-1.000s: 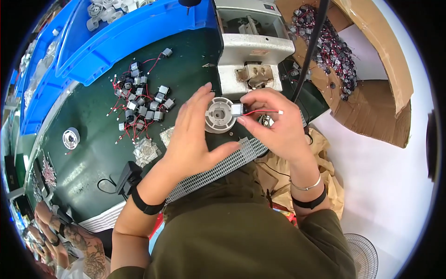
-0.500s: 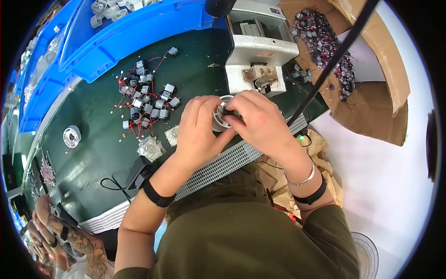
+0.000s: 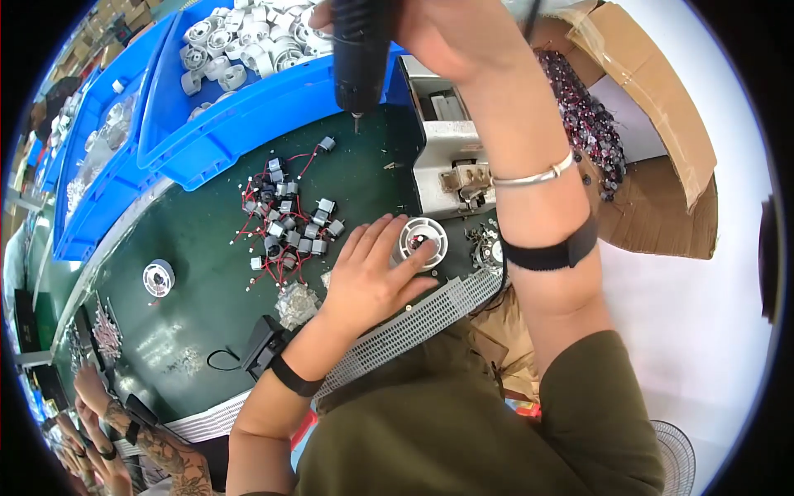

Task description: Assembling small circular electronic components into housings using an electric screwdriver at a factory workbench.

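A: At your far left, one round white housing (image 3: 159,279) stands on the green bench (image 3: 211,298). Then comes the blue bin (image 3: 273,103) of white plastic parts, with a heap of small grey motors (image 3: 285,223) on red wires just below it.

B: Next you have the black power screwdriver (image 3: 361,58), bit pointing down, well apart from your work. Below it is your left hand (image 3: 372,281), partly open, fingers stretched out.

A: What is it on?

B: The open-faced ring housing (image 3: 436,256), flat on the bench in front of you. Your thumb lies over its face; how firmly, I can't tell.

A: And your right hand (image 3: 447,37)?

B: At the top edge, partly cut off, wrapped around that screwdriver. Beyond sits the open cardboard box (image 3: 666,211).
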The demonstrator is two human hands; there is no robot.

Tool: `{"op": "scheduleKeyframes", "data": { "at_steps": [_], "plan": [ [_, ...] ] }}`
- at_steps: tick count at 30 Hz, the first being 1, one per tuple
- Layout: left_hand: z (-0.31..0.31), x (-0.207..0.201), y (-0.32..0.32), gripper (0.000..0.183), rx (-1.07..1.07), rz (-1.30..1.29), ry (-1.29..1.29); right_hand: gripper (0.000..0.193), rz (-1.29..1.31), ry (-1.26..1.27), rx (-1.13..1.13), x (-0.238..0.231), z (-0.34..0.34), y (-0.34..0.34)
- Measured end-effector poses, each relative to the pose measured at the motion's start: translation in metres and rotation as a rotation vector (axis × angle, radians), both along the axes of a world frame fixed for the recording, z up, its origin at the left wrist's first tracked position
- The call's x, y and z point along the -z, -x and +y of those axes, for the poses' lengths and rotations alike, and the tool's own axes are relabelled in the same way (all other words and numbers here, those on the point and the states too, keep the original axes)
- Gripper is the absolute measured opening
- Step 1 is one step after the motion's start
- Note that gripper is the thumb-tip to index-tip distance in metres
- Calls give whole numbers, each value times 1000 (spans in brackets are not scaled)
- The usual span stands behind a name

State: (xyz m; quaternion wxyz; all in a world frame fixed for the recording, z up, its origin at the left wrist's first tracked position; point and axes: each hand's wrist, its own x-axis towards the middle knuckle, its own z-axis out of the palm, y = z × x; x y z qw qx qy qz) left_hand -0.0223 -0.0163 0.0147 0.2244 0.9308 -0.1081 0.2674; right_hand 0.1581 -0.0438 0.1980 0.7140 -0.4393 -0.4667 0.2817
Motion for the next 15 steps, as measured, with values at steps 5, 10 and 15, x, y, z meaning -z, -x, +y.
{"op": "scheduleKeyframes", "data": {
  "at_steps": [5,10,15],
  "plan": [
    [5,10,-7,38,24,-79,67,42,-134,-104,3,-5,-29,-5],
    [4,10,-10,39,21,-56,82,40,19,-155,443,26,-105,7],
    [2,11,-8,39,3,-27,82,37,-131,-626,58,75,-105,-8]
  ]
}}
